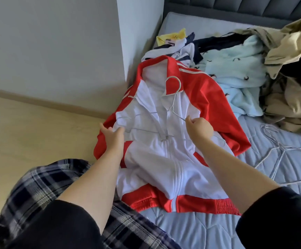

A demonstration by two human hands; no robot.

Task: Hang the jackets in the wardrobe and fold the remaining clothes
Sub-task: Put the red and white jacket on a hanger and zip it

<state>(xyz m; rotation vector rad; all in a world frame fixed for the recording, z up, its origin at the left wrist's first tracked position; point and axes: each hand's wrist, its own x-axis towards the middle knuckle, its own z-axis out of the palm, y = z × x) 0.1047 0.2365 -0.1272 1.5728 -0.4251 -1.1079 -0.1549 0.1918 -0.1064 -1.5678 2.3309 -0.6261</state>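
Bed, jacket collar toward headboard

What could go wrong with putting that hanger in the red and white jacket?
The wire hanger looks thin, so it may bend or slip from the right hand. Only its left end is under the fabric that the left hand holds, so the red and white jacket could slide off. The spare hangers nearby might snag.

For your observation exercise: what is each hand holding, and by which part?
The right hand pinches the wire hanger by its right arm. The left hand grips the red and white jacket by its left shoulder.
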